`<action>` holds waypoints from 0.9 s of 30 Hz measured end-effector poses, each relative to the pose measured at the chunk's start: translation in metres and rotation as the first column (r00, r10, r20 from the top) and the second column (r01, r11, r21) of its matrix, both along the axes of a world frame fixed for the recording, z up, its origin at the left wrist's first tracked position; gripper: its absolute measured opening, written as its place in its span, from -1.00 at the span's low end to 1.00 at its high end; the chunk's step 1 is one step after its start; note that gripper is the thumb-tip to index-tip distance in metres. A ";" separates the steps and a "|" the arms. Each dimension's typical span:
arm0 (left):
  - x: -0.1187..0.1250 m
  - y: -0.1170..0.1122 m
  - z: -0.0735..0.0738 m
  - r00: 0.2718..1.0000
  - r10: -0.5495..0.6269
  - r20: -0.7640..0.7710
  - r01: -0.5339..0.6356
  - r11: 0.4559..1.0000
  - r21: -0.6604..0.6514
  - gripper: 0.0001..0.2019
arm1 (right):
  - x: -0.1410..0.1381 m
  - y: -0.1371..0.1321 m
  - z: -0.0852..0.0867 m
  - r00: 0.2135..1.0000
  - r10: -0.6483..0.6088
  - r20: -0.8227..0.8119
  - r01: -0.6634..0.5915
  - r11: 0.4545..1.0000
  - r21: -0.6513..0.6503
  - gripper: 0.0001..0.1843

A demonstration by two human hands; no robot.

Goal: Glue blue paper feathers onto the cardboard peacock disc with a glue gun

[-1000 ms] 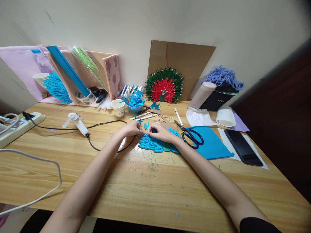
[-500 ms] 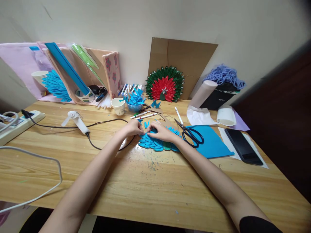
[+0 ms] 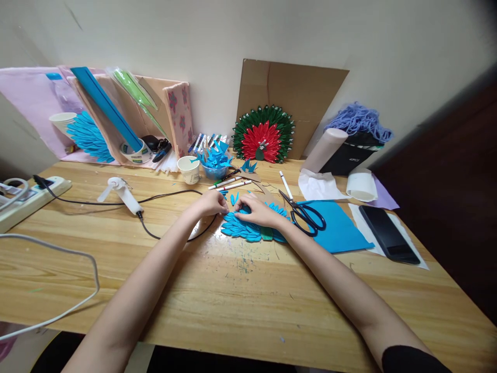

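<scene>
Power strip [image 3: 37,203]: sitting at the far left of the frame.
White corded tool [image 3: 125,197]: lying left of centre, its black cable [image 3: 171,196] trailing rightward.
Left hand [image 3: 212,203]: reaching into the centre, fingertips bunching together by the petals' upper-left edge; whether they're pinching anything, one cannot tell.
Blue petal piece [image 3: 241,231]: lying mid-frame, its layered petals showing below both hands.
Right hand [image 3: 256,211]: arching over it, thumb and finger curling towards each other; any grip there, one cannot tell.
Scissors [image 3: 297,207]: resting right of centre, overlapping the blue sheet [image 3: 337,233].
Phone [image 3: 388,234]: lying at centre right.
</scene>
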State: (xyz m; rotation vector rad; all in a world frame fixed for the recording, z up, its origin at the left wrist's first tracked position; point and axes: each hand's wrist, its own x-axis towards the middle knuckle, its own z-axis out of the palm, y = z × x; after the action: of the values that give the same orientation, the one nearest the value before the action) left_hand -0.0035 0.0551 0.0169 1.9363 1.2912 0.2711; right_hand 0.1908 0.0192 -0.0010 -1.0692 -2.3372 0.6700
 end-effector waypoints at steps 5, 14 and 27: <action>0.000 0.000 -0.002 1.000 0.004 0.019 -0.004 1.000 -0.002 -0.94 | -0.001 -0.001 0.001 1.000 -0.006 0.023 0.006 1.000 0.012 -0.89; 0.000 -0.001 0.003 1.000 -0.012 -0.029 0.012 1.000 0.007 -0.87 | -0.002 -0.001 0.001 1.000 -0.019 0.025 0.019 1.000 0.004 -0.91; 0.001 0.001 0.007 0.974 0.221 -0.052 -0.196 0.936 0.293 -0.83 | -0.003 -0.002 0.014 0.997 -0.075 0.034 0.072 0.995 0.075 -0.94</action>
State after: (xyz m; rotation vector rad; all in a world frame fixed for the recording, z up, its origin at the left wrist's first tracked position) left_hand -0.0025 0.0560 0.0242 2.0676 1.5900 0.5123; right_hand 0.1877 0.0169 0.0131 -1.1378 -2.3223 0.5365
